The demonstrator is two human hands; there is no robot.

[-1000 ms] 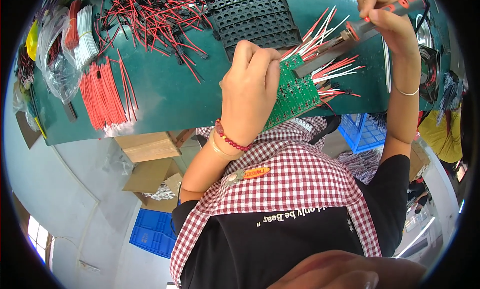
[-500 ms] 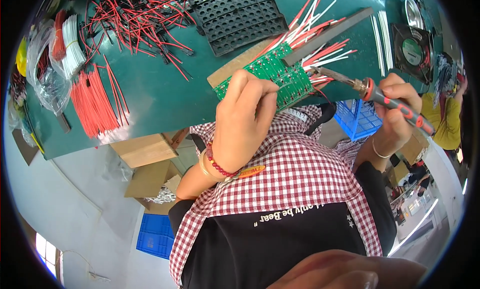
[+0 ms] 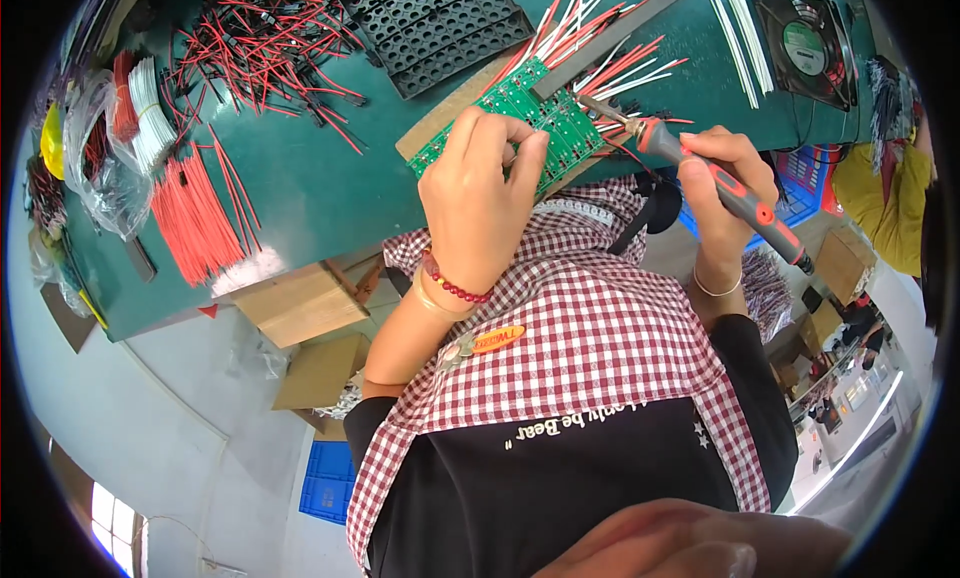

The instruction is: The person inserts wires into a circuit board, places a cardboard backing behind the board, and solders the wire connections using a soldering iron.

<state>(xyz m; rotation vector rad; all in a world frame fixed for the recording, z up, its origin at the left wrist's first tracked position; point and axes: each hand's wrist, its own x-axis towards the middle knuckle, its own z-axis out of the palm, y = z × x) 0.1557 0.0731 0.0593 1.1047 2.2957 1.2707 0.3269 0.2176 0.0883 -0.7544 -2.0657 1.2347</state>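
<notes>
A green circuit board (image 3: 565, 128) lies at the table's near edge, on a wooden strip (image 3: 440, 128). Over its left part is my left hand (image 3: 480, 183), thumb and fingers pinched together; what they hold, if anything, is hidden. My right hand (image 3: 728, 183) grips a grey and red soldering iron (image 3: 745, 200) by its handle, the tip pointing left at the board's right side, by the wire ends. Whether the tip touches cannot be told. Red and white wires (image 3: 630, 73) fan out from the board's far side, under a dark flat bar (image 3: 620, 36) lying across them.
A black perforated tray (image 3: 435, 28) stands behind the board. Further left are a heap of red and black wires with connectors (image 3: 265, 48), red wires (image 3: 195, 218) and a white bundle (image 3: 150, 113). Loose white wires (image 3: 740, 43) and a fan (image 3: 805, 50) sit at right.
My right hand has brought the soldering iron left, closer in over the board. My left hand stays pinched over the board. The whole view has shifted slightly.
</notes>
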